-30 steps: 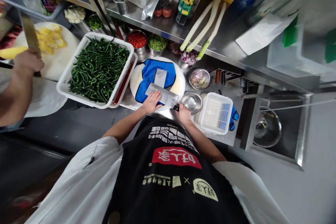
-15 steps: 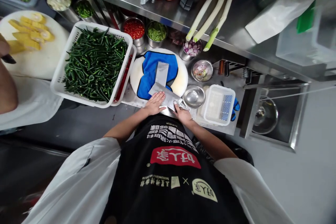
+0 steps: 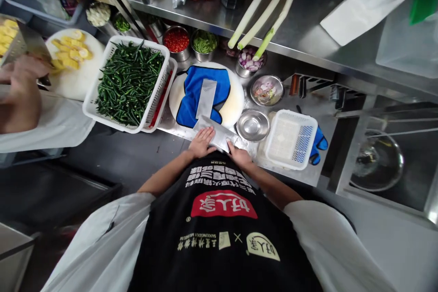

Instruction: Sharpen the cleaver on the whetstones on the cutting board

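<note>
Blue cloth [image 3: 192, 89] with black edging lay rumpled over a round white board [image 3: 237, 98], and a pale grey bar [image 3: 206, 99] rested on top of it. I took the fabric to be there for grip, so that the smooth, straight-sided bar would not slide over the board. The bar pointed away from the person, its near end meeting the broad blade of a cleaver [image 3: 219, 133]. From where I stood I couldn't tell whether steel actually touched bar.

The cleaver lay across the near edge of the board, close to the person's apron [image 3: 219, 219], wide face upward. The left hand [image 3: 202, 142] was flat on the metal, fingers outstretched and close together, likely to steady the blade and spread the pressure. The right hand [image 3: 241, 156] was closed at the handle end, thumb laid toward the blade, probably to govern its tilt; the other fingers were hidden.

Dull, brushed-looking steel contrasted with the soft nap of the cloth. Just right of the board sat a shiny shallow bowl [image 3: 253, 125], then a white lattice basket [image 3: 282, 139], both on the metal table [image 3: 305, 175]. To the left, glossy, slender green chillies [image 3: 130, 84] heaped a perforated crate [image 3: 89, 108], whose walls presumably stopped them from spilling. Beyond it, a co-worker's arm [image 3: 23, 105] reached toward chunky yellow pieces [image 3: 71, 50].
</note>
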### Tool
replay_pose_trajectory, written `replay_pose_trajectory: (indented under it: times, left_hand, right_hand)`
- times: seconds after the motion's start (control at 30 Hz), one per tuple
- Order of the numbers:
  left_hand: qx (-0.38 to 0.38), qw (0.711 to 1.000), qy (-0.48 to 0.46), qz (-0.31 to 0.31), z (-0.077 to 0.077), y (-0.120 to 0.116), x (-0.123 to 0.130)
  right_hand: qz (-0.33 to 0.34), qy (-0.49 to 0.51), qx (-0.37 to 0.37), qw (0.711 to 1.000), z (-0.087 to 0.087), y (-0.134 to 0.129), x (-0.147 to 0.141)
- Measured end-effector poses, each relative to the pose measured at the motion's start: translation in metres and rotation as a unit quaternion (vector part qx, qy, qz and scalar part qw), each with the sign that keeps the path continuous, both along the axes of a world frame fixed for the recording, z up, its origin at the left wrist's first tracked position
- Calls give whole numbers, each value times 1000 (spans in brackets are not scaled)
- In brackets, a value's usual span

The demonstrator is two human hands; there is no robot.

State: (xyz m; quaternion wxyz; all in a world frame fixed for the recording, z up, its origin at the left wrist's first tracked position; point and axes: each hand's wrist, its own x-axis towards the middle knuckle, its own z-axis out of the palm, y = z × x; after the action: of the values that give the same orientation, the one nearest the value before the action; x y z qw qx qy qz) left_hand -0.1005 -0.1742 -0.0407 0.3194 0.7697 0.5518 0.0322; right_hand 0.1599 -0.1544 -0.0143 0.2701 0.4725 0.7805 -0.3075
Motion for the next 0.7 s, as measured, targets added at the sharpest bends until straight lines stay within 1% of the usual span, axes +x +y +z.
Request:
replay_pose_trajectory:
  times: [0.03,0.07,0.13,0.2,0.27,0.37,0.43,0.47,0.57,0.63,0.67,0.7]
  left_hand:
    - [2,1000,0,5,0,-4,2]
    - [6,1000,-1,9,-1,-3,1]
    - [14,1000,-8,10,-3,12,-7]
    - [21,1000,-18,2,-5,33,-21]
    - [30,999,-14,1,-6,49,-35]
    - [42,998,26,27,-7,59,-45]
    - [42,997,57,37,-8,56,-44]
    - [40,996,68,37,-8,51,-41]
    - [31,996,77,18,-4,21,-23]
    - [20,997,69,7,-1,-2,-11]
    - [14,998,63,3,0,-9,-7]
    - [8,998,57,4,0,-10,-6]
  right_hand:
    - [5,6,1,1000,-2,-2,5]
    - [13,9,12,1000,-4,-1,7]
    - [33,13,47,998,-9,13,5]
    - [39,12,79,996,-11,33,-4]
    - [34,12,95,995,-10,51,-16]
    - [22,26,101,994,-9,68,-31]
    - [17,37,94,995,-11,68,-33]
    - [14,40,91,995,-12,64,-31]
    - [7,29,79,996,-14,36,-12]
    - [6,10,48,999,-12,16,3]
    - [5,2,28,1000,-10,11,7]
    - [3,-6,13,1000,-8,11,8]
